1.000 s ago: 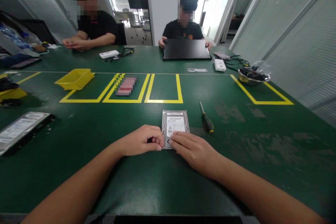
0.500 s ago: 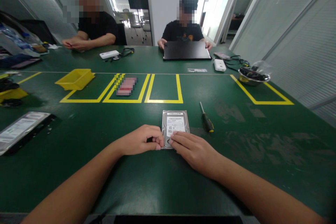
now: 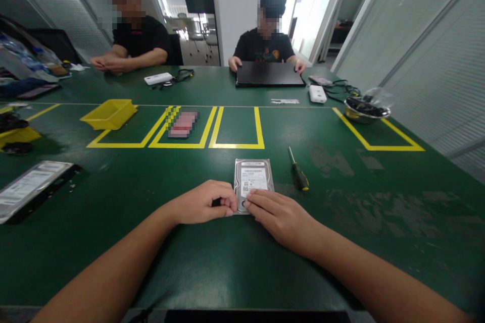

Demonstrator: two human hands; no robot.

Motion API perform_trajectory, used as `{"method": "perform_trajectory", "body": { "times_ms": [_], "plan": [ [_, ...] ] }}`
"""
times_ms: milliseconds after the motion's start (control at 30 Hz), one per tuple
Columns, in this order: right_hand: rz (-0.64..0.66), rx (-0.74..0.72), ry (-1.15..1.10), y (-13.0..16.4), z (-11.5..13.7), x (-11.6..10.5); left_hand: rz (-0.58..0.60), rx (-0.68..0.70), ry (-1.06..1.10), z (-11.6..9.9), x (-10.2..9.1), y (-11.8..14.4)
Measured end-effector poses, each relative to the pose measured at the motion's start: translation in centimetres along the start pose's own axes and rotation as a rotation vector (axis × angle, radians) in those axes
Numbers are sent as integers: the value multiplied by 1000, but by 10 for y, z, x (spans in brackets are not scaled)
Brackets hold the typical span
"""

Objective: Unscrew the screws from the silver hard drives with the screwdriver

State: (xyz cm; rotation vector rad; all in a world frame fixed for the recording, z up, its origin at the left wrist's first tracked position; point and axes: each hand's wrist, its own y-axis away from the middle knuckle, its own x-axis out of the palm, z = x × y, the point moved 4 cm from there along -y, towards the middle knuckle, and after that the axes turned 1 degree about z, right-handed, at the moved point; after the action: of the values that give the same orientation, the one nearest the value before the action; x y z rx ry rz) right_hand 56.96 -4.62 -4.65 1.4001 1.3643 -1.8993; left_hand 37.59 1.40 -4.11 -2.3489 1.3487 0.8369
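Note:
A silver hard drive (image 3: 253, 175) with a white label lies flat on the green table in front of me. My left hand (image 3: 204, 202) is closed, its curled fingers and thumb on the drive's lower left edge. Across the drive's lower right part rest the outstretched fingers of my right hand (image 3: 282, 217), lying flat and covering that corner. A screwdriver (image 3: 299, 174) with a black and yellow handle lies a little to the right of the drive, apart from both hands.
Another drive (image 3: 32, 186) lies at the left. Yellow tape outlines, a yellow bin (image 3: 109, 115), a blurred-out pink item (image 3: 183, 124) and a metal bowl of cables (image 3: 367, 110) are farther back. Two people sit opposite, one holding a dark flat panel (image 3: 270, 74).
My hands and the hard drive have stayed in place. Across the table, the person's dark panel has tilted down slightly.

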Motion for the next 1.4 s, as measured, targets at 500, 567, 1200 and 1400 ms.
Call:
{"method": "perform_trajectory", "body": {
  "times_ms": [500, 567, 1200, 1400],
  "plan": [
    [23, 3, -13, 2, 0, 3, -18, 19, -62, -4, 1, -1],
    [28, 8, -15, 3, -1, 4, -19, 20, -67, -4, 2, -1],
    [32, 17, -12, 3, -1, 4, -4, 41, -78, -4, 1, 0],
    [40, 14, -19, 3, -1, 5, 9, 63, -88, -4, 2, 0]
  ]
}}
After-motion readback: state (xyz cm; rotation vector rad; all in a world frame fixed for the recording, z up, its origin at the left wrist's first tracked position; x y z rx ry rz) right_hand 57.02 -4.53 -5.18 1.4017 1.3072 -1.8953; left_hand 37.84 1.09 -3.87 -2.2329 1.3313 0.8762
